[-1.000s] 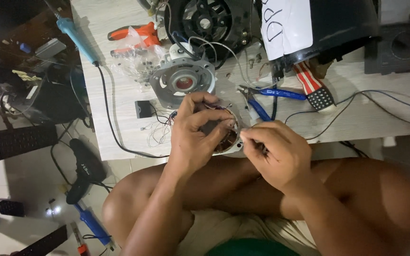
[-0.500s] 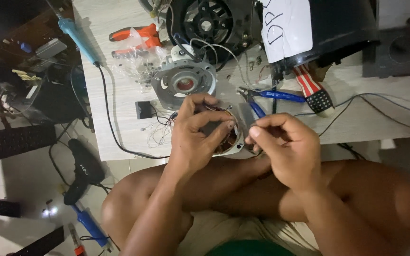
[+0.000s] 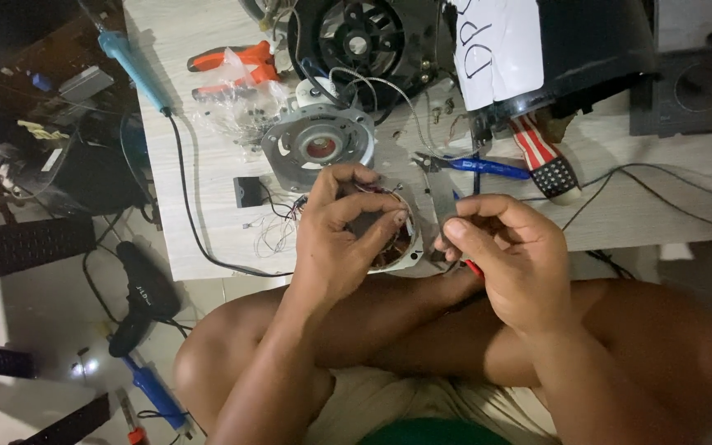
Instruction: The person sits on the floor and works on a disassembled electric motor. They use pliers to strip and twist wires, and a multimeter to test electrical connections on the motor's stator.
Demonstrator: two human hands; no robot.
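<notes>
A round motor stator (image 3: pixel 395 243), its copper windings showing inside a pale ring, is being gripped at the near edge of a white worktable (image 3: pixel 208 222), just above the seated person's crossed legs. The left hand (image 3: pixel 341 235) is being clenched over the stator from the left, the fingers curled across its top and the thumb pressed along its inner rim. The right hand (image 3: pixel 506 255) is being closed around a pair of red-handled cutters (image 3: pixel 447 222), whose grey metal blade is being held upright against the stator's right side; only a sliver of red handle is being shown below the palm.

Just behind the stator, a grey round motor housing (image 3: pixel 316 142) is being kept flat on the table, with a black fan casing (image 3: pixel 364 37) beyond it. Blue-handled pliers (image 3: pixel 475 166) are being left to the right of the housing, orange-handled pliers (image 3: pixel 236 67) under a clear plastic bag to its left, and a blue soldering iron (image 3: pixel 132 62) near the table's left edge, its black cord being trailed down over the tabletop. A black hot-air gun (image 3: pixel 138 292) is being left on the floor below.
</notes>
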